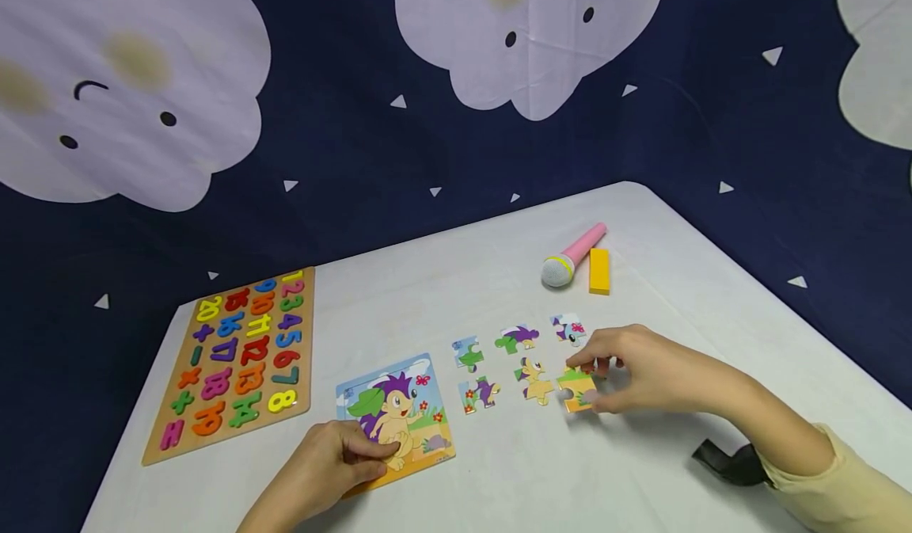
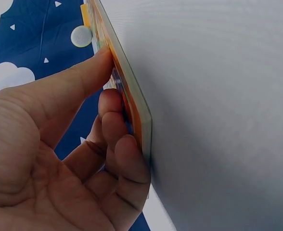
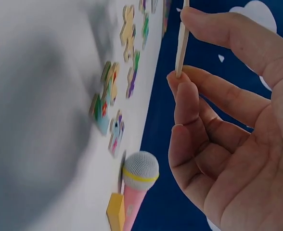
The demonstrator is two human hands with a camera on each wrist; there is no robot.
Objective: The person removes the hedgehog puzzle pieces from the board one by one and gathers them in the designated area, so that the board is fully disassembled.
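Observation:
A square puzzle board point(image 1: 420, 382) printed with a purple-haired hedgehog lies on the table. My left hand point(image 1: 335, 462) holds its near left part, thumb on the picture and the other fingers curled at the edge; the left wrist view shows the board point(image 2: 124, 82) edge-on. With thumb and fingertips, my right hand point(image 1: 648, 371) pinches a puzzle piece point(image 1: 579, 398) showing grass and a grey stone. In the right wrist view that piece point(image 3: 182, 48) appears edge-on, above the table. Several loose pieces lie between the hands, including a face piece point(image 1: 534, 381) and a butterfly piece point(image 1: 568, 329).
A wooden number board point(image 1: 302, 359) with colourful digits lies at the left. Farther back are a pink toy microphone point(image 1: 584, 244) and a yellow block point(image 1: 599, 272). A black strap point(image 1: 730, 463) shows near the right sleeve. A dark cloth with clouds hangs behind the white table point(image 1: 427, 287).

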